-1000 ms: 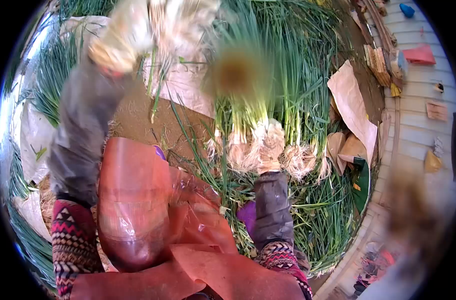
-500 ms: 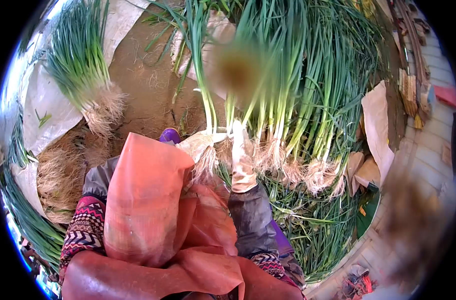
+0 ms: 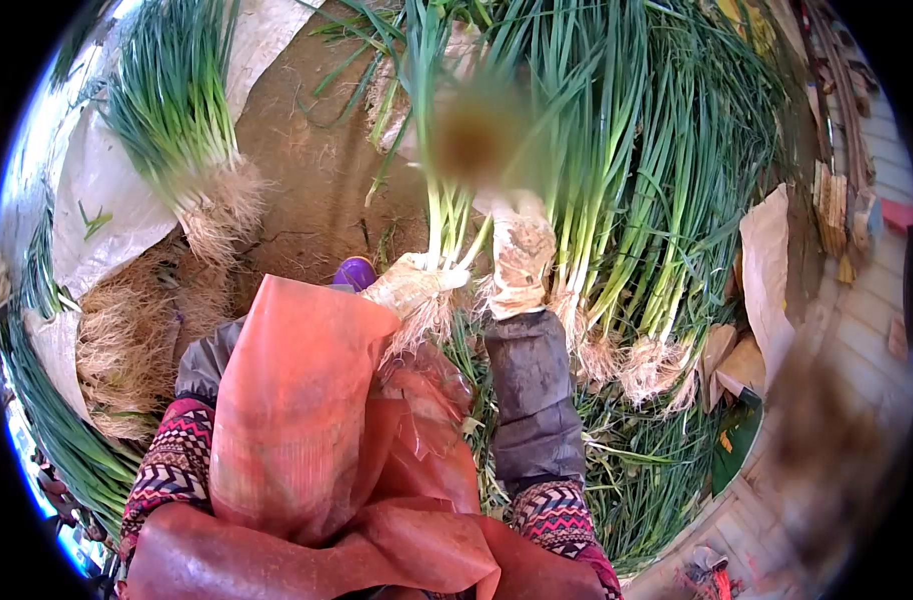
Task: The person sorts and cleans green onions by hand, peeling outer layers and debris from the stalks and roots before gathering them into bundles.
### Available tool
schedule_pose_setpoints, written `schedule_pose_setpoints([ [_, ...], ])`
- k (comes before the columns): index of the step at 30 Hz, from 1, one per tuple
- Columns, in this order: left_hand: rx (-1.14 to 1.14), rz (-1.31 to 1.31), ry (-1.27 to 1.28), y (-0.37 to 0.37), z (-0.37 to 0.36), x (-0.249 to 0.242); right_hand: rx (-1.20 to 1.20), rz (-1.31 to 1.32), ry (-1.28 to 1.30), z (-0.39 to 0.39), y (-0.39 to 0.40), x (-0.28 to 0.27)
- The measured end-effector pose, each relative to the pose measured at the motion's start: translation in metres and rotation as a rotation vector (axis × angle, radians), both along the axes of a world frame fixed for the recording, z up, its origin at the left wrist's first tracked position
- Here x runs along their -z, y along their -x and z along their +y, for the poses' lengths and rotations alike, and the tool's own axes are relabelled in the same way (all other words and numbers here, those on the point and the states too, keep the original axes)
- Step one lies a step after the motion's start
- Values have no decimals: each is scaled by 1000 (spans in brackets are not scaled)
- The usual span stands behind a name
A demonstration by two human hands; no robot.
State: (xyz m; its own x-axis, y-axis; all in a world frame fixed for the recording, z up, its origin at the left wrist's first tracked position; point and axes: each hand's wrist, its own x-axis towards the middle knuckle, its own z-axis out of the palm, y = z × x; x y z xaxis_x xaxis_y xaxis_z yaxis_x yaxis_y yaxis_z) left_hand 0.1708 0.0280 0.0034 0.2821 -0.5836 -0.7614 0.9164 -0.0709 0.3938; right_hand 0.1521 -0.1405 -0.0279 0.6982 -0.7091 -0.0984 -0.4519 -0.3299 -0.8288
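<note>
My left hand [image 3: 409,285], in a pale dirty glove, closes round the lower ends of a few green onions [image 3: 439,225]. Their roots hang below the fingers, in front of the raised orange apron [image 3: 297,400]. Just to the right, my gloved right hand [image 3: 523,245] reaches up among the stalks beside a larger row of green onions [image 3: 597,200]. A blurred brown spot on the view covers the area by its fingertips, so its grip is hidden. The row's whitish roots [image 3: 652,370] point toward me.
A bundle of green onions [image 3: 177,110] lies on a pale sheet [image 3: 107,220] at left, above a heap of roots [image 3: 127,330]. Loose green leaves [image 3: 637,480] cover the ground at lower right. A purple boot [image 3: 356,272] shows beside the apron. Wood pieces [image 3: 830,210] stand at far right.
My right hand has moved up and slightly right, from beside the left hand to farther along the stalks. The left hand keeps its stalks, and more now stand above it.
</note>
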Motion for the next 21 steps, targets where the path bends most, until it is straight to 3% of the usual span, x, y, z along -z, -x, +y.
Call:
schedule_pose_setpoints([
  [1, -3, 4, -3, 0, 2, 1, -386, 4, 845, -12, 6, -6],
  [3, 37, 43, 71, -1, 5, 2, -335, 43, 136, -1, 14, -40],
  [4, 39, 46, 71, -3, 4, 1, -322, -44, -65, 6, 21, -73],
  [6, 55, -129, 26, -9, 1, 0, -26, -392, -505, 21, 43, -120],
  [7, 36, 52, 126, -15, 10, 3, 209, -535, -719, 22, 53, -133],
  [9, -136, 197, 280, -20, 14, 9, 118, -432, -656, -1, 56, -110],
  [10, -170, 232, 229, -19, 20, 7, 314, -86, -686, 6, 49, -99],
  [11, -176, 241, 209, -18, 26, 5, 294, 12, -726, 13, 37, -80],
  [14, -161, 215, 303, -24, 39, -4, 181, 220, -1269, 29, 1, -44],
  [16, -160, 153, 382, -33, 47, -12, 83, -5, -1148, 34, -10, -43],
  [18, -166, 88, 440, -42, 54, -22, 225, -117, -1024, 26, 11, -32],
  [19, -173, 60, 460, -46, 57, -26, 250, -113, -817, 25, 24, -54],
  [21, -195, 14, 479, -51, 65, -30, 199, 96, -918, 18, 101, -63],
])
